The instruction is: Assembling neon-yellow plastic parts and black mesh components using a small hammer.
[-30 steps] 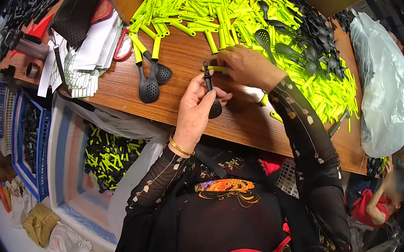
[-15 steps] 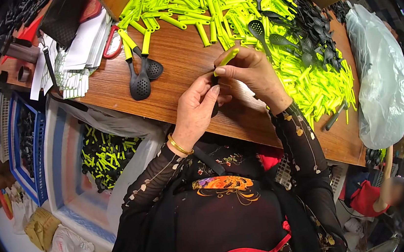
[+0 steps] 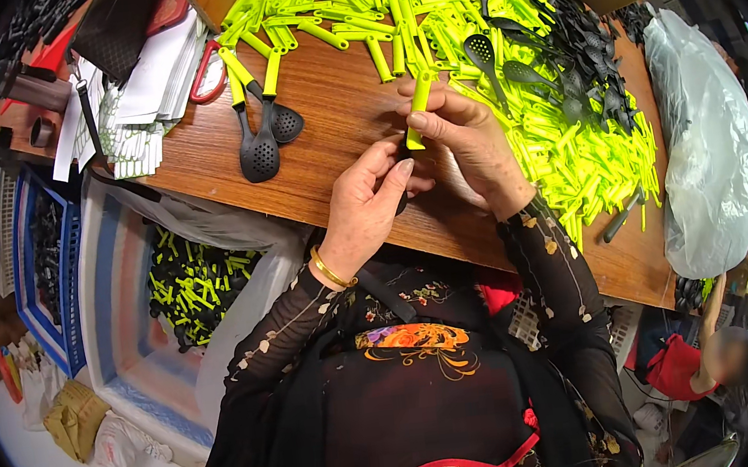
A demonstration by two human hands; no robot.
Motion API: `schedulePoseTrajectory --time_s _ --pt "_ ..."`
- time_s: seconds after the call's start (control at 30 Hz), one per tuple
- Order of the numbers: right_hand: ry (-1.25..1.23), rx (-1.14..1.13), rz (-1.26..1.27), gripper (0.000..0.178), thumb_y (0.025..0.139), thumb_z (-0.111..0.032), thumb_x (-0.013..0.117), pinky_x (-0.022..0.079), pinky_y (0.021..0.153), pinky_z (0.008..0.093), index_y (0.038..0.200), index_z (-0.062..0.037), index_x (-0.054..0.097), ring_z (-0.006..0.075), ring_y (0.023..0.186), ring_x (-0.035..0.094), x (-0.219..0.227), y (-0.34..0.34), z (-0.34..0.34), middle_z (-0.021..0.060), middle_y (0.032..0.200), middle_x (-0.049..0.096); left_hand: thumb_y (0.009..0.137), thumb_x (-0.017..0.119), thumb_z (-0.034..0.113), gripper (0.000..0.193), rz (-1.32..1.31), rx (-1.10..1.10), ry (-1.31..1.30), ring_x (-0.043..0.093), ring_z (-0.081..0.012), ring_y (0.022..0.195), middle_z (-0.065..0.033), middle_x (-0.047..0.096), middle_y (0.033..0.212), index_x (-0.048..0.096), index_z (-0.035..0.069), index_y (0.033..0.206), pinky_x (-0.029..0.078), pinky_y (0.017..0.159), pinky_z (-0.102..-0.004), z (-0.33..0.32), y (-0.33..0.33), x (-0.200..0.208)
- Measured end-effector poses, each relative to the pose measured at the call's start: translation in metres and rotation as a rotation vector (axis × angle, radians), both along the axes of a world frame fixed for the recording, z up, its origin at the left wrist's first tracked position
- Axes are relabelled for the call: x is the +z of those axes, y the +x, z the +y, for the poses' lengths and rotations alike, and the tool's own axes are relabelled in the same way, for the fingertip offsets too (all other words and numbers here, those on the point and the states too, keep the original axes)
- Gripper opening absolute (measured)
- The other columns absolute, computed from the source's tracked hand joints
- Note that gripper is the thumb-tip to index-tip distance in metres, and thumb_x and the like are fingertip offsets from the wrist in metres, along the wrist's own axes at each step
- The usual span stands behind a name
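Note:
My left hand [image 3: 360, 206] is closed around a black utensil head [image 3: 402, 202], most of it hidden by the fingers. Between the thumb and fingers of my right hand [image 3: 464, 133] is a lime-green handle [image 3: 421, 108], tilted upright, its lower end close to the left fingertips. Whether the two parts touch, I cannot tell. Beyond my hands spreads a big heap of loose green handles [image 3: 323, 6]. Black utensil heads [image 3: 572, 76] are piled at the right, with a slotted spoon head [image 3: 481, 56] near my right hand. Slotted spoons [image 3: 259, 159] with green handles lie to the left.
Below the wooden table's [image 3: 205, 183] left edge stands a lined box [image 3: 108, 307] holding green-and-black utensils. Papers [image 3: 150, 93] and red-handled scissors [image 3: 209, 73] lie at the far left. A filled clear plastic bag [image 3: 701, 135] hangs at the right; another person [image 3: 680, 365] is beyond.
My right hand has turned the green handle more upright, and its lower end now shows in front of the fingers. My left hand has hardly moved.

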State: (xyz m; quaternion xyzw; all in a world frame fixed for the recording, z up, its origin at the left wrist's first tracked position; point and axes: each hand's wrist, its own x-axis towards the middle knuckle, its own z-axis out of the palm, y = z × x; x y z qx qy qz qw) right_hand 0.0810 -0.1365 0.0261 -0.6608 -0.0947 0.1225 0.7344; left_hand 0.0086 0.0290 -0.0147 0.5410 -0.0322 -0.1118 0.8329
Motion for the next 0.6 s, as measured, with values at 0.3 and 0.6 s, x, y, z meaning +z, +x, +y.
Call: schedulePoseTrajectory --time_s 0.3,0.6 --pt "0.226 -0.036 0.285 0.021 0.095 -0.002 0.076 0.055 0.086 0.0289 0.115 -0.0043 0.072 0.0116 0.097 0.067 -0.006 -0.007 -0.002 0.0031 0.11 0.073 0.111 0.052 0.011 0.033 0.031 -0.002 -0.026 0.073 -0.0116 0.094 -0.0047 0.071 0.112 0.055 -0.001 0.142 0.054 0.08 -0.0231 0.003 -0.003 0.005" --pt "0.104 -0.045 0.039 0.022 0.092 -0.005 0.08 0.053 0.088 0.0284 0.111 -0.0054 0.068 0.0112 0.097 0.066 0.007 0.002 -0.013 0.0005 0.106 0.071 0.111 0.053 0.01 0.033 0.03 0.007 -0.019 0.073 -0.0117 0.093 -0.0026 0.07 0.108 0.055 -0.003 0.141 0.053 0.077 -0.0229 0.0 -0.003 0.006"
